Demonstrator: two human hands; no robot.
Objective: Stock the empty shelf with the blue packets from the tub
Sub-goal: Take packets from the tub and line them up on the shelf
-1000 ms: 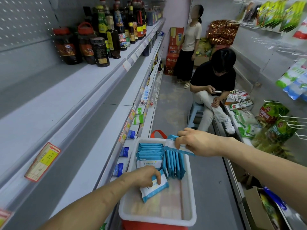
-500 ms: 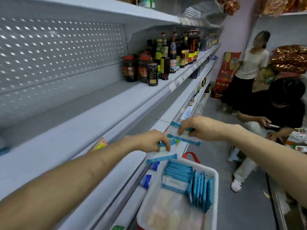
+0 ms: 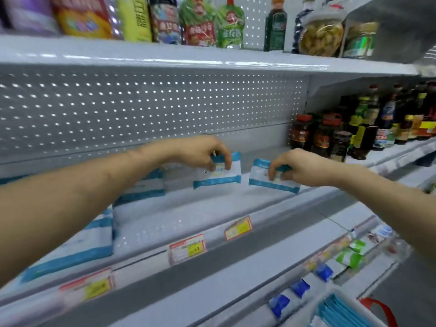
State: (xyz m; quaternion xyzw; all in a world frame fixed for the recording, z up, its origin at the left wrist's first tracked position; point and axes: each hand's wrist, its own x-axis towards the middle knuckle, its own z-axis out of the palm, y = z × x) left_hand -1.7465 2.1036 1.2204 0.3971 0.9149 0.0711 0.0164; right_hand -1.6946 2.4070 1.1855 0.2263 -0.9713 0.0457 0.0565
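Both hands are up at the back of the shelf (image 3: 188, 208) here: the left hand (image 3: 203, 152) pinches a blue packet (image 3: 219, 175) by its top edge, and the right hand (image 3: 299, 166) grips a second packet (image 3: 262, 178) just beside it. Both packets are upright, low over the shelf board (too blurry to call contact). A few stocked packets (image 3: 141, 187) stand on the shelf further left, partly behind the left forearm. Spare packets (image 3: 342, 312) sit in the white tub (image 3: 335, 291) at bottom right, and dark sauce bottles (image 3: 325, 135) stand on the same shelf off to the right.
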